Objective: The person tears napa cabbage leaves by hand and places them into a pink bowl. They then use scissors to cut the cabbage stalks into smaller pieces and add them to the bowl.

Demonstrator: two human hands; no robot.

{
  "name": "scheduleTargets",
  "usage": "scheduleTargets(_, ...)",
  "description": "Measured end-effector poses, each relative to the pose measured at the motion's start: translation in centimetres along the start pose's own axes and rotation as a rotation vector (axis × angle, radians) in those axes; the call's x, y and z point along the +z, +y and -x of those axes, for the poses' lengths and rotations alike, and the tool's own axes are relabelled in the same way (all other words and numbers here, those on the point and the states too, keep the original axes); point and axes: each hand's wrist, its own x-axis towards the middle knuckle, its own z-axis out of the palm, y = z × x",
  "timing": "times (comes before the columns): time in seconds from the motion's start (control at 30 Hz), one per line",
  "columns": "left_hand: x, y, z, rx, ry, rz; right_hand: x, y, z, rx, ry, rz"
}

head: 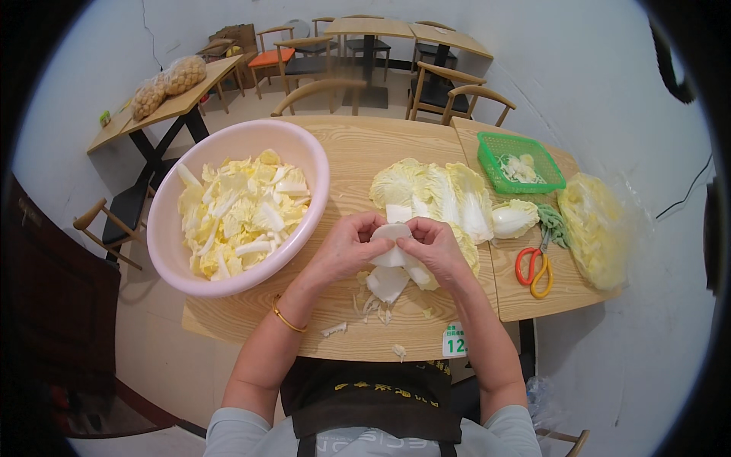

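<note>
Both of my hands pinch one white piece of napa cabbage stem (391,254) over the table. My left hand (357,243) grips its left side, my right hand (429,245) its right side, thumbs close together in front. Behind my hands lie several pale yellow cabbage leaves (425,185), partly overlapping. Another white stem piece (387,284) rests below my hands, with thin scraps (374,308) around it. To the left stands a large pink basin (302,254) holding torn cabbage pieces (245,211). A small cabbage heart (515,218) lies to the right of the leaves.
On the right of the wooden table (342,134) are scissors with red and orange handles (537,271), a green cloth (551,223), a green plastic basket (521,165) with scraps and a plastic bag of cabbage (594,234). A printed card (454,341) sits at the near edge.
</note>
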Motion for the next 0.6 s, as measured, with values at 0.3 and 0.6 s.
scheduleTargets(0.3,-0.02,-0.33,-0.29,0.014,0.008,0.144,-0.36,0.47,-0.21,0.059,-0.022,-0.154)
scheduleTargets(0.6,-0.44,-0.20,-0.26,-0.018,-0.021,0.034,0.12,0.88,-0.15,0.033,-0.002,-0.009)
